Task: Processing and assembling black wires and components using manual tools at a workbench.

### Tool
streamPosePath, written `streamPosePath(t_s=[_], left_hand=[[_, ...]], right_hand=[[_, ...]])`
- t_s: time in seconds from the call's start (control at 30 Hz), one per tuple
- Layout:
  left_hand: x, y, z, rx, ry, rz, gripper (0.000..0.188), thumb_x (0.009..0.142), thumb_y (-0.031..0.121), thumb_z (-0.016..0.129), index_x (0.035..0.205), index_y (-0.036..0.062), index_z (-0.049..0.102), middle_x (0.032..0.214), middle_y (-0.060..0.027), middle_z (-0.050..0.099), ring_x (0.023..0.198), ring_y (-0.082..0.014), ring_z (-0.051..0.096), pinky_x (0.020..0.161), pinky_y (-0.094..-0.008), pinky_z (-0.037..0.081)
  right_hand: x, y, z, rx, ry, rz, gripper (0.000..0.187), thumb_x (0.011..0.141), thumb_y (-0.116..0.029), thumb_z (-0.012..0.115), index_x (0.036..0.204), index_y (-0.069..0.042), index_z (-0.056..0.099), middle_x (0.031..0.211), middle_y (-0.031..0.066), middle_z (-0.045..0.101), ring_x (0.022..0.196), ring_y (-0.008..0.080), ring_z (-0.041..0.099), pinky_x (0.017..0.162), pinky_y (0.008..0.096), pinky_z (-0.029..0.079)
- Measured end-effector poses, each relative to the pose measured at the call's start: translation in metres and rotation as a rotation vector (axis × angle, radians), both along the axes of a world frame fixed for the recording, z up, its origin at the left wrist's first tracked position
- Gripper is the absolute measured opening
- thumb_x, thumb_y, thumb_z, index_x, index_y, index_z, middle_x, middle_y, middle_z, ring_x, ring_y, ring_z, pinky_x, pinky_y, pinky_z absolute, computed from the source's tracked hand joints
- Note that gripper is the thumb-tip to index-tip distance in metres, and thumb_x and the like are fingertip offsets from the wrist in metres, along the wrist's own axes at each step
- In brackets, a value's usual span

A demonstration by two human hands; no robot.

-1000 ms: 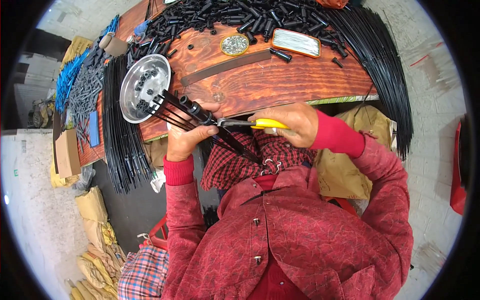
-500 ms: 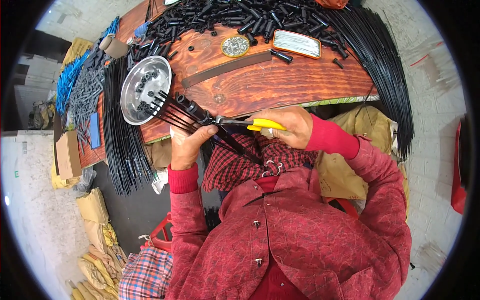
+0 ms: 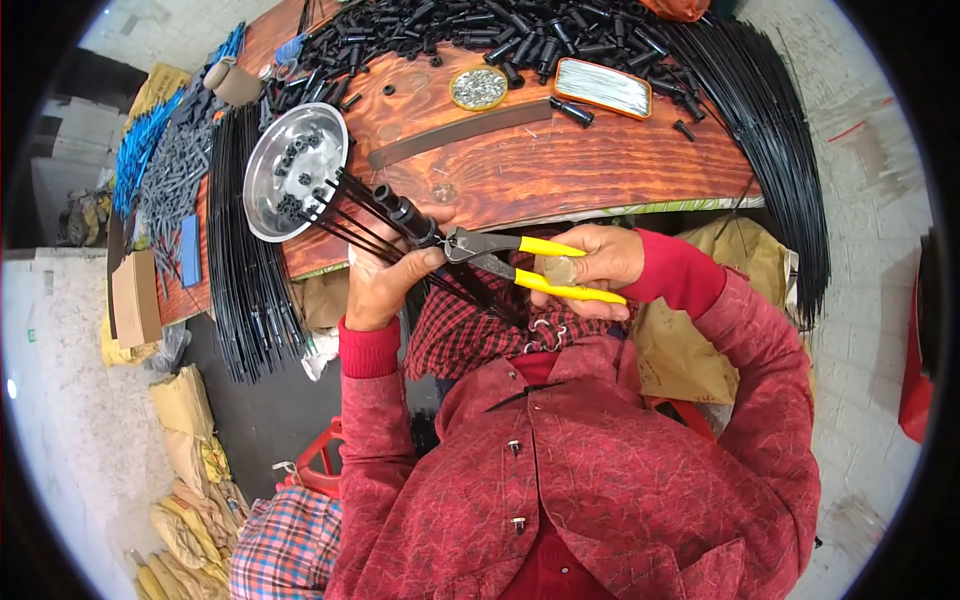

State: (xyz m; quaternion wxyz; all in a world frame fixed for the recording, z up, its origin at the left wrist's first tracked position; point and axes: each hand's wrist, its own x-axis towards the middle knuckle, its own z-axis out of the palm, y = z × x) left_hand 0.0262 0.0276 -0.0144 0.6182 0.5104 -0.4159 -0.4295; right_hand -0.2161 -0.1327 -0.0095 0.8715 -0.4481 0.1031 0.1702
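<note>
My left hand is closed round several thin black rods and a black tubular part, held at a slant above my lap. The rods' upper ends reach across the edge of a clear bowl holding small black pieces. In my right hand is a pair of yellow-handled pliers, its handles spread. The jaws touch or lie right beside the tubular part near my left thumb; exactly what lies between them I cannot make out.
A wooden table curves ahead, bearing heaped black tubes, a flat dark bar and thin pale pins in a tray. Small metal bits fill a round dish. Long black rods hang over the table's edge.
The pliers' handles have spread apart and the tool has turned so both show. My right fingers have loosened round them. My left hand keeps its hold on the rods.
</note>
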Motion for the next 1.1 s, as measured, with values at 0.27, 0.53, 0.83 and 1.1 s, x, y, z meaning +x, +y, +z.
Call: streamPosePath(t_s=[0.27,0.53,0.83,1.1], left_hand=[[-0.005,-0.001,0.002,0.027,0.029,0.02,0.053,0.072,-0.008,0.075,0.121,-0.0054,0.056,0.1,-0.0075,0.066,0.088,-0.0131,0.063,0.081,-0.0267,0.052],[-0.009,-0.001,0.016,0.091,-0.11,0.065,0.049,0.073,-0.011,0.068,0.119,-0.0022,0.059,0.099,-0.0042,0.064,0.087,-0.0094,0.061,0.081,-0.0249,0.051],[-0.01,-0.005,0.017,0.102,-0.33,0.114,0.034,0.074,-0.008,0.068,0.107,-0.0011,0.065,0.088,-0.0024,0.065,0.082,-0.009,0.062,0.075,-0.0232,0.051],[0.0,-0.002,0.016,0.116,-0.187,0.038,0.043,0.069,-0.006,0.076,0.11,-0.003,0.064,0.092,-0.0037,0.065,0.082,-0.011,0.061,0.077,-0.0249,0.05]], right_hand=[[0.002,-0.024,0.032,-0.3,0.071,0.113,0.045,0.092,-0.048,0.055,0.108,-0.006,0.061,0.058,0.0047,0.057,0.044,0.0103,0.054,0.04,0.0214,0.041],[0.015,-0.033,0.043,-0.342,0.062,0.157,0.041,0.095,-0.037,0.054,0.116,-0.002,0.054,0.059,0.0088,0.059,0.042,0.0125,0.054,0.038,0.022,0.043],[0.018,-0.033,0.055,-0.383,0.089,0.192,0.041,0.095,-0.037,0.055,0.115,-0.001,0.055,0.059,0.008,0.059,0.045,0.0133,0.059,0.037,0.0227,0.045],[0.013,-0.034,0.046,-0.346,0.09,0.181,0.044,0.092,-0.037,0.06,0.114,0.001,0.054,0.061,0.0073,0.059,0.046,0.0129,0.058,0.037,0.0228,0.045]])
